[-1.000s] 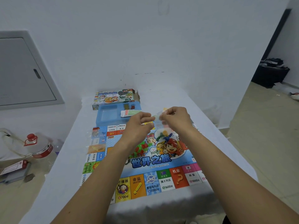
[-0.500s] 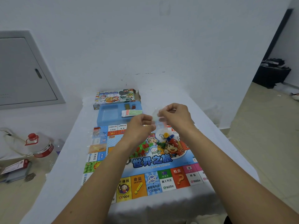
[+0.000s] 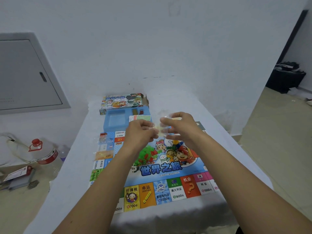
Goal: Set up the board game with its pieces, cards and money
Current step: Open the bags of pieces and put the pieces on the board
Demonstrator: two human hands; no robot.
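**A:** Over the middle of the game board [image 3: 162, 168], I've got both hands up off the bench [image 3: 217, 132]. My left hand [image 3: 141, 132] and right hand [image 3: 179, 126] each pinch a small clear plastic bag [image 3: 162, 130] between them, fingers curled onto its edges.

**B:** What worries you from here?

**A:** The bag looks thin and slippery. If I tug too hard it could tear wide and scatter whatever's inside across the board, maybe off the bench edge. I can't make out its contents; it's blurred and mostly see-through.

**B:** Anything underneath to disturb?

**A:** Yes. The coloured pawns [image 3: 175, 143] sit directly below my right hand, and the pile of green and red houses [image 3: 146, 154] lies just below my left wrist. A dropped bag or a lowered forearm would knock them about.

**B:** And the rest?

**A:** The blue tray [image 3: 116, 121] is beyond my hands, with the paper money [image 3: 140, 118] on it just behind my left knuckles, and the game box [image 3: 121, 103] behind that against the wall.
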